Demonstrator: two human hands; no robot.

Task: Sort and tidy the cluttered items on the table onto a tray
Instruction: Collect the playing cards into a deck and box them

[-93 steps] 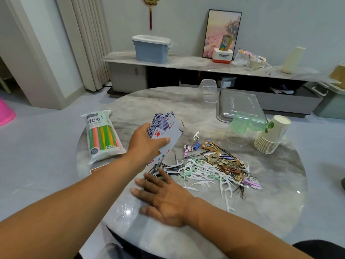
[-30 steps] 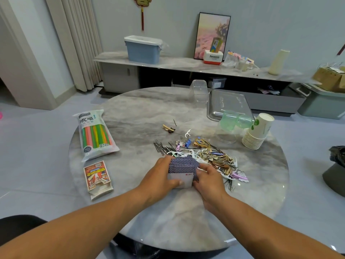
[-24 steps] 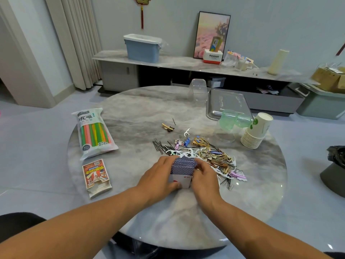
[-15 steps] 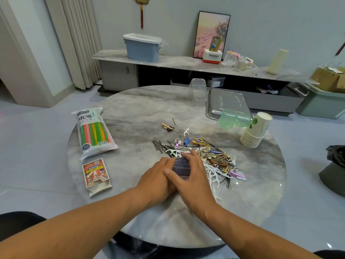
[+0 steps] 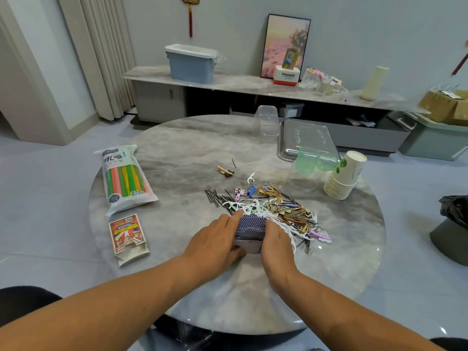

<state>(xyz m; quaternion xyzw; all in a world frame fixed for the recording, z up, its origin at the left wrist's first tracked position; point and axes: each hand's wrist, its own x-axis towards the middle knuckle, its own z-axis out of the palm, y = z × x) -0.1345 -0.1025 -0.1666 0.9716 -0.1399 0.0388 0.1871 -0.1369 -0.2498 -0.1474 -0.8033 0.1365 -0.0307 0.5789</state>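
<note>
**Inspector:** Report status at centre frame.

**Assistant:** The left hand [image 5: 215,243] and right hand [image 5: 274,239] grip a deck of playing cards [image 5: 249,230] from either side, fingers curled against its long edges, the deck standing on the table [image 5: 177,148]. Half a second ago the right hand lay over the top of the deck; it now sits at the right flank, so the blue card backs show again. Three seconds ago the cards were fanned loosely in the left hand alone.

**Inspector:** Meaning for the task?

**Assistant:** In my judgement the cards are now squared into one block, so the gathering step looks nearly done. The card box [image 5: 129,239], lower left of centre, lies with its flap end open, well apart from the deck. It is the probable next stop.

**Inspector:** And the tray?

**Assistant:** The metal tray [image 5: 306,133] sits upper right of centre, with nothing sorted onto it that I can see. Green plastic cups [image 5: 316,160] and a stack of paper cups [image 5: 343,177] stand just in front of it, and a clear container [image 5: 266,120] stands at its left.

**Inspector:** Outstanding items?

**Assistant:** The heap of floss picks, hairpins and clips [image 5: 276,206] touches the deck's far side. The pack of straws [image 5: 125,177] lies at left, untouched. The bulk of the sorting remains.

**Inspector:** Risk?

**Assistant:** Lifting the deck may drag picks along with it.
</note>
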